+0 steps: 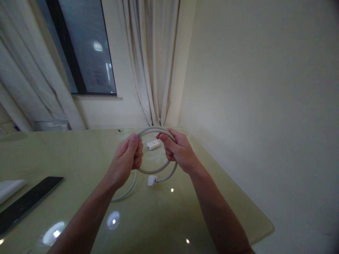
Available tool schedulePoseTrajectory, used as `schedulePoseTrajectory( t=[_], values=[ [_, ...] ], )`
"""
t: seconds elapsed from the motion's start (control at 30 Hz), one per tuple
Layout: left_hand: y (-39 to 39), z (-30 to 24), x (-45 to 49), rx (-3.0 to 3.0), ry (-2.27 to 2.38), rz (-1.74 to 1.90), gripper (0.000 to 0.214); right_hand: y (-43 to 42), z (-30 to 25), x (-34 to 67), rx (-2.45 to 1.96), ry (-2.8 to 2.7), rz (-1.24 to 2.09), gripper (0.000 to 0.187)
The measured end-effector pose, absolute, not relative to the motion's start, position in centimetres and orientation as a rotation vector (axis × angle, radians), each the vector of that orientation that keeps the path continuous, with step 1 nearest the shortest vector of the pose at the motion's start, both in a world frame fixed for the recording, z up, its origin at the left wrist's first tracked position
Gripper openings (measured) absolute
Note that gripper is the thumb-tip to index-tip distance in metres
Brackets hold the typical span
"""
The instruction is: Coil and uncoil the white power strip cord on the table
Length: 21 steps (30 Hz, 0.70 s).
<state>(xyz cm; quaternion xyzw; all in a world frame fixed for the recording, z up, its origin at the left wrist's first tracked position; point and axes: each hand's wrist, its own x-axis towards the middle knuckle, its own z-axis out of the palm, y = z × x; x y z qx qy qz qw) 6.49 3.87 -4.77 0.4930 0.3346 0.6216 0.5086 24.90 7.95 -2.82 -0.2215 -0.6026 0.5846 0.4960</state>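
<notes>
A white cable [155,171], looped into a coil, is held up above the table between both hands. My left hand [129,153] is closed round the left side of the loop, thumb on top. On the right side, my right hand [178,148] grips the coil with its fingers wrapped round it. A white plug [152,180] hangs from the cable's end below the loop. Behind the coil lies a small white power strip [153,144] on the table. Another stretch of cable runs down left from under my left hand to the tabletop.
The glossy table [87,151] reaches to the wall on the right, with a rounded front corner. At the left lie a black flat device [29,203] and a white object [10,188]. Curtains [156,63] and a window [87,46] stand behind.
</notes>
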Motion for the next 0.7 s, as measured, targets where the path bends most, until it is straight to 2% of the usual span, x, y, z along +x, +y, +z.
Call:
schedulePoseTrajectory(
  t=[0.2,0.27,0.33,0.4,0.43,0.5,0.57,0.63,0.7],
  values=[
    [3.6,-4.7,7.0,1.406,0.864,1.52,0.047,6.9,-2.1,24.9,-0.451,-1.278,1.451,0.046],
    [3.8,-5.0,7.2,1.538,1.058,1.773,0.036,6.8,-2.0,24.8,-0.439,-1.215,1.417,0.047],
    [3.4,-5.6,7.6,1.583,1.258,2.185,0.032,6.8,-1.9,24.7,-0.44,-1.165,1.373,0.048],
    [2.4,-6.5,8.5,1.628,1.214,2.442,0.025,6.7,-1.8,24.5,-0.445,-1.132,1.329,0.049],
    [1.7,-7.1,9.3,1.687,1.101,2.419,0.023,6.7,-1.7,24.5,-0.445,-1.119,1.305,0.05],
    [0.4,-8.3,11.4,1.81,0.865,1.902,0.041,6.6,-1.6,24.5,-0.439,-1.095,1.255,0.05],
    [-0.5,-9.4,14.0,1.614,0.83,1.376,0.062,6.4,-1.6,24.7,-0.433,-1.081,1.215,0.05],
    [-0.3,-10.4,16.3,1.284,0.818,1.237,0.068,6.2,-1.5,24.8,-0.423,-1.069,1.181,0.05],
    [0.6,-10.9,17.6,0.93,0.777,1.32,0.072,6.2,-1.4,25.0,-0.408,-1.051,1.142,0.05]
  ],
)
